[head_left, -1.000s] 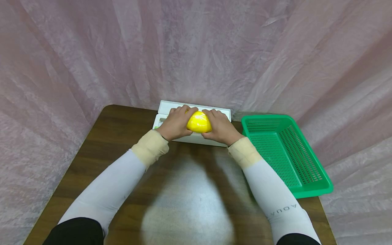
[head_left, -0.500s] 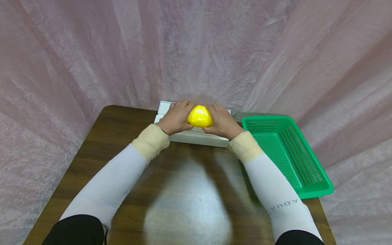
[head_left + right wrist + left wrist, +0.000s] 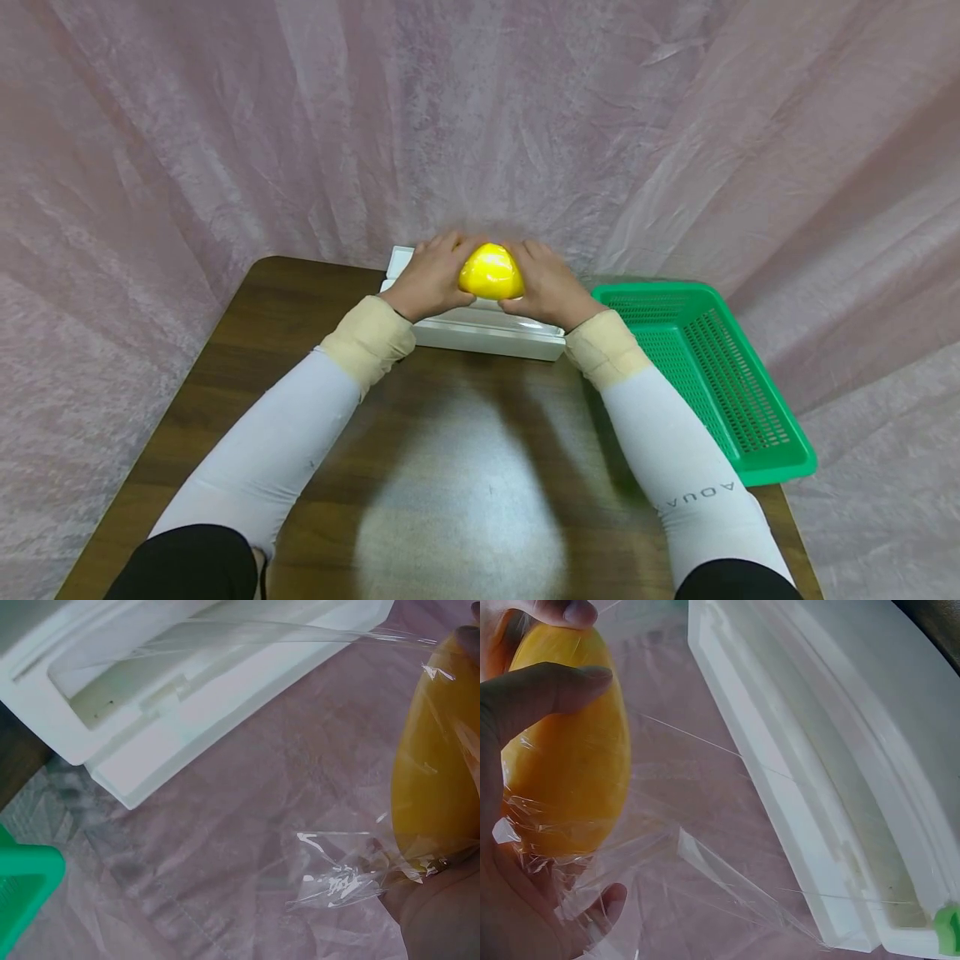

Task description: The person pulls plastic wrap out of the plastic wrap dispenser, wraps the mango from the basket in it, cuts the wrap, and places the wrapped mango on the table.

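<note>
A smooth yellow, mango-shaped object (image 3: 491,272), with clear plastic film around it, is held between both hands over the back of the table. My left hand (image 3: 433,279) grips its left side, thumb across the surface in the left wrist view. On the opposite side my right hand (image 3: 551,285) holds it too. Creased cling film (image 3: 712,862) trails off the object; in the right wrist view a strip of film (image 3: 300,631) stretches to the white cling film dispenser (image 3: 487,340). The dispenser's lid is raised, and a green slider (image 3: 948,930) sits at one end.
To the right stands a green perforated basket (image 3: 795,467), close beside my right forearm. The brown wooden table (image 3: 315,467) ends at a pale pink curtain (image 3: 480,125) just behind the dispenser.
Both hands have shifted upward in the head view together with the yellow object, away from the dispenser's front edge. More film and the dispenser's front now show beneath them.
</note>
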